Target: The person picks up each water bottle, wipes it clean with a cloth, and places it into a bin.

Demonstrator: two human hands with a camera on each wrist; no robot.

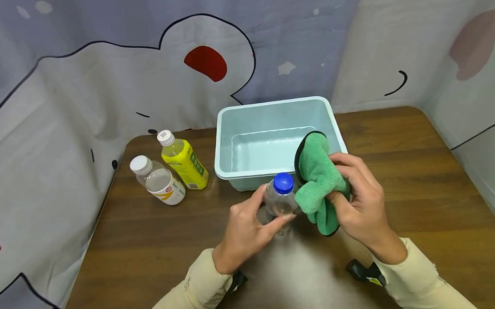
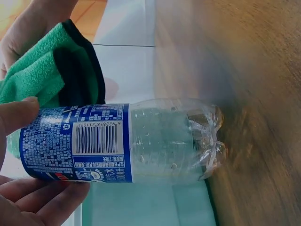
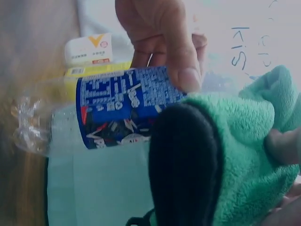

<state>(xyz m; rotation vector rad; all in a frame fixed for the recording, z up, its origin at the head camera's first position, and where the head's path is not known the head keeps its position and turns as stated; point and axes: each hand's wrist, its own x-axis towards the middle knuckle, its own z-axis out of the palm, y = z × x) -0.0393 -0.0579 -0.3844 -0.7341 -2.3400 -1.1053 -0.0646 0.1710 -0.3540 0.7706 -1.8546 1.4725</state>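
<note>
My left hand (image 1: 247,225) grips a clear plastic bottle (image 1: 279,202) with a blue cap, fingers on one side and thumb on the other. In the left wrist view a blue label with a barcode (image 2: 97,137) wraps the bottle, and its ridged base is close over the table. A green cloth (image 1: 318,175) with black edging is bunched in my right hand (image 1: 362,201), pinched between thumb and fingers. Folds of the cloth reach right up to the bottle's side, just below the cap. In the right wrist view the cloth (image 3: 244,136) overlaps the label's upper part.
A pale blue plastic basin (image 1: 226,174) stands behind the hands on the wooden table (image 1: 153,260). To its left are a yellow-labelled bottle (image 1: 187,164) and a white-capped bottle with a white label (image 1: 166,188). A printed curtain (image 1: 110,86) hangs behind the table.
</note>
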